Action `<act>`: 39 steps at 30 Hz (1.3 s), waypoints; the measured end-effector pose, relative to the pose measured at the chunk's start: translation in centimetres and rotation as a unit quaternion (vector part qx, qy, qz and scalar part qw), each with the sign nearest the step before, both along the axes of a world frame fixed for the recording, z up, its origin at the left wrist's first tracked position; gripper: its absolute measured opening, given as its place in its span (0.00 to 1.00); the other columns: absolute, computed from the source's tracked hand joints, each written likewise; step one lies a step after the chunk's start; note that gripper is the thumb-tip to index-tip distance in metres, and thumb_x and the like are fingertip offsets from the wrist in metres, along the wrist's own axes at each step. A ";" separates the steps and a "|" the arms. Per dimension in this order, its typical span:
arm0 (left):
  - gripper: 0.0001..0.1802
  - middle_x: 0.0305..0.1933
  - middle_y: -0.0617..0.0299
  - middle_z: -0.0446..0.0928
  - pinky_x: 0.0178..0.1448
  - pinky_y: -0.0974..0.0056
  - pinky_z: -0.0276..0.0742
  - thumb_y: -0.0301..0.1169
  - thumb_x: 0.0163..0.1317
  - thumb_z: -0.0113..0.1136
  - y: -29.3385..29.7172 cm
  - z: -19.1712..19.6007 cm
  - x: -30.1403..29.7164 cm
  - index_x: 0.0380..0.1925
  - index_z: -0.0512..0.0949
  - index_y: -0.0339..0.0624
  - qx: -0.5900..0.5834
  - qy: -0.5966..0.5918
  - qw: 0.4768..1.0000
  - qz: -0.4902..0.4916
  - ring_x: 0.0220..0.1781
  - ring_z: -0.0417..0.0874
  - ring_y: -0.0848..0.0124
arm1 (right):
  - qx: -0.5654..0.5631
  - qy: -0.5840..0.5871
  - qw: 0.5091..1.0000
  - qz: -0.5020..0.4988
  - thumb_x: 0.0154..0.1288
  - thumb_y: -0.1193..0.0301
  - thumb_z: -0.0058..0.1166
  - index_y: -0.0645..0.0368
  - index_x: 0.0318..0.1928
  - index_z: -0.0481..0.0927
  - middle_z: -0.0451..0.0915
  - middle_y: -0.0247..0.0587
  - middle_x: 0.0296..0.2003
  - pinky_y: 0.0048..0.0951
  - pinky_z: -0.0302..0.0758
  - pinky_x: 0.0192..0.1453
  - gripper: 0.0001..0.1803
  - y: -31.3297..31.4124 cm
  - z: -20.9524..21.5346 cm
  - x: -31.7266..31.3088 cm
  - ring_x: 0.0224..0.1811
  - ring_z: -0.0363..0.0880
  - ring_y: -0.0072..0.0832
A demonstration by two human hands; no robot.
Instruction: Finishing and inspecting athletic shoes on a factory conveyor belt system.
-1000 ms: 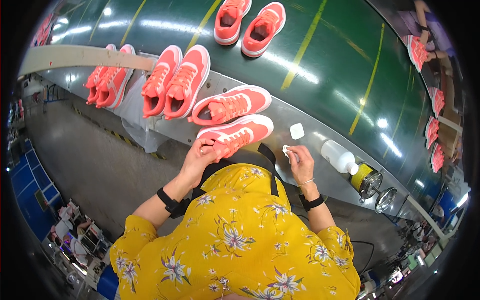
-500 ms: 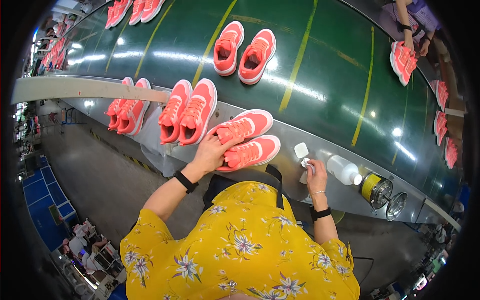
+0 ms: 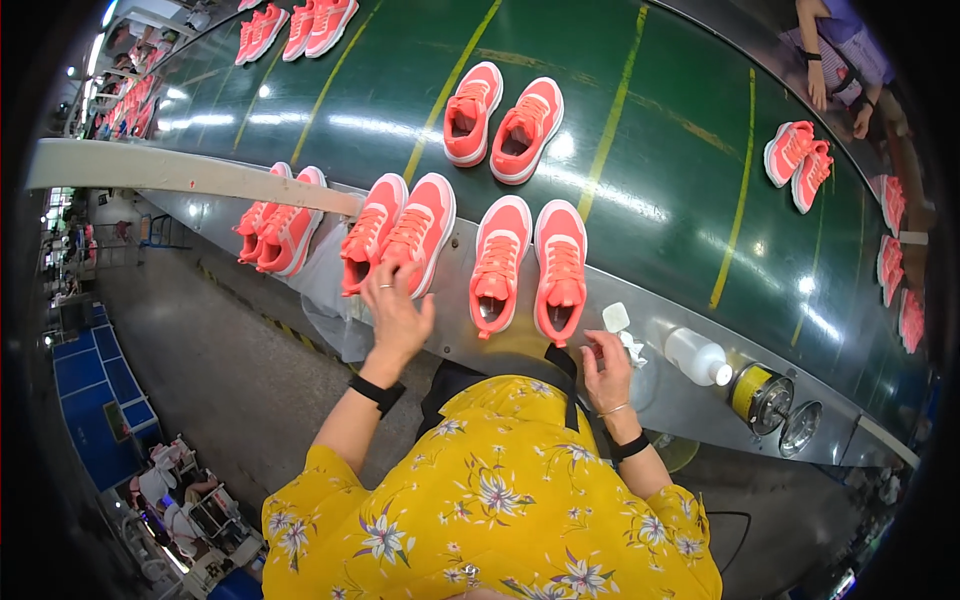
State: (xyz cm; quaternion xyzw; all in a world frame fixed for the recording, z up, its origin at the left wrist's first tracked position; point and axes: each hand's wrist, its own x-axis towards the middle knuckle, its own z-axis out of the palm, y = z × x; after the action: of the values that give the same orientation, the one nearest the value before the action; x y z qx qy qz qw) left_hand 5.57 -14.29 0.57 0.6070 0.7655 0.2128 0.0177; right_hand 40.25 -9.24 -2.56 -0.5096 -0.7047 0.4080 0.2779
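Looking down from my head camera, my left hand [image 3: 398, 312] was spread open, fingers loose, reaching up to the heel end of a pair of coral sneakers [image 3: 400, 235] that lay tilted on the grey metal counter [image 3: 655, 395] in front of me. My fingertips touched the heel of the right-hand shoe of that pair; I was not gripping it. Just to the left lay another coral pair [image 3: 278, 220], also angled, partly under a pale bar [image 3: 190, 172] that crossed the view.

My right hand [image 3: 606, 368] was curled around a small white cloth [image 3: 632, 348], pinched between thumb and fingers, at the counter's near edge. A small white block [image 3: 615, 317] sat just beyond that hand. Between my two hands stood a third coral pair [image 3: 530, 268], side by side with the toes pointing away from me and the heels toward my body.

To the right of my right hand lay a white plastic bottle [image 3: 698, 357] on its side, then a round yellow tin [image 3: 757, 393].

Beyond the counter ran the green conveyor belt [image 3: 650, 170], carrying more coral pairs, one [image 3: 502, 122] straight ahead and one [image 3: 798, 165] far right, near another person's hands [image 3: 840, 95].
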 end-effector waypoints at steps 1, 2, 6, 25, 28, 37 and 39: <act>0.30 0.64 0.50 0.67 0.69 0.41 0.60 0.33 0.50 0.73 -0.4 0.3 -0.9 0.56 0.76 0.53 -0.046 0.055 0.997 0.022 0.66 0.66 0.47 | 0.002 0.002 1.000 0.001 0.61 0.84 0.61 0.61 0.52 0.79 0.79 0.46 0.44 0.31 0.80 0.42 0.18 0.1 0.1 -0.3 0.35 0.80 0.33; 0.30 0.66 0.49 0.64 0.70 0.40 0.58 0.35 0.49 0.75 -0.7 0.5 -1.7 0.55 0.77 0.53 -0.091 0.109 0.989 0.044 0.69 0.62 0.46 | 0.004 0.016 1.000 0.004 0.61 0.84 0.61 0.61 0.52 0.79 0.79 0.46 0.45 0.31 0.79 0.43 0.18 0.2 0.2 -0.6 0.37 0.80 0.34; 0.36 0.69 0.47 0.62 0.71 0.40 0.57 0.42 0.44 0.81 -2.9 -1.6 -4.7 0.55 0.77 0.53 -0.088 0.047 0.984 0.149 0.72 0.57 0.43 | 0.033 0.027 0.999 -0.002 0.61 0.82 0.62 0.60 0.56 0.77 0.77 0.49 0.50 0.33 0.79 0.48 0.21 0.9 0.1 -1.9 0.44 0.80 0.40; 0.29 0.50 0.52 0.76 0.66 0.49 0.66 0.45 0.48 0.79 -9.0 0.5 -3.8 0.48 0.80 0.48 -0.233 0.031 0.970 0.056 0.60 0.72 0.52 | -0.006 -0.028 0.998 -0.049 0.57 0.78 0.59 0.61 0.66 0.67 0.69 0.55 0.61 0.44 0.66 0.71 0.34 5.3 -3.4 -6.1 0.66 0.67 0.52; 0.30 0.54 0.51 0.75 0.69 0.49 0.62 0.43 0.51 0.78 -7.7 2.1 -2.5 0.52 0.78 0.45 -0.202 0.018 0.976 0.076 0.62 0.71 0.52 | -0.029 -0.021 0.998 -0.050 0.57 0.79 0.59 0.61 0.66 0.67 0.69 0.56 0.61 0.44 0.66 0.72 0.34 5.6 -4.1 -5.7 0.66 0.67 0.53; 0.34 0.53 0.47 0.81 0.55 0.57 0.78 0.28 0.59 0.69 2.6 -6.2 4.2 0.65 0.69 0.38 -0.183 -0.410 0.893 0.037 0.52 0.83 0.56 | -0.142 0.015 0.988 -0.058 0.57 0.75 0.62 0.53 0.69 0.67 0.81 0.58 0.49 0.41 0.77 0.58 0.37 7.0 -4.6 -5.8 0.52 0.82 0.50; 0.36 0.54 0.47 0.80 0.56 0.56 0.78 0.27 0.57 0.68 4.6 -6.8 4.0 0.66 0.68 0.41 -0.214 -0.393 0.892 0.061 0.53 0.83 0.54 | -0.208 0.035 0.975 -0.067 0.58 0.76 0.61 0.51 0.68 0.70 0.84 0.53 0.50 0.36 0.79 0.55 0.35 7.2 -4.3 -5.4 0.50 0.85 0.43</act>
State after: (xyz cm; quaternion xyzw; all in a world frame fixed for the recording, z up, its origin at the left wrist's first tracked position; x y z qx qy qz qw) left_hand 9.62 -9.70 -6.21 0.4074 0.7586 0.2655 0.4336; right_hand 34.82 -2.05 -6.91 -0.5876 -0.5585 0.5438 0.2171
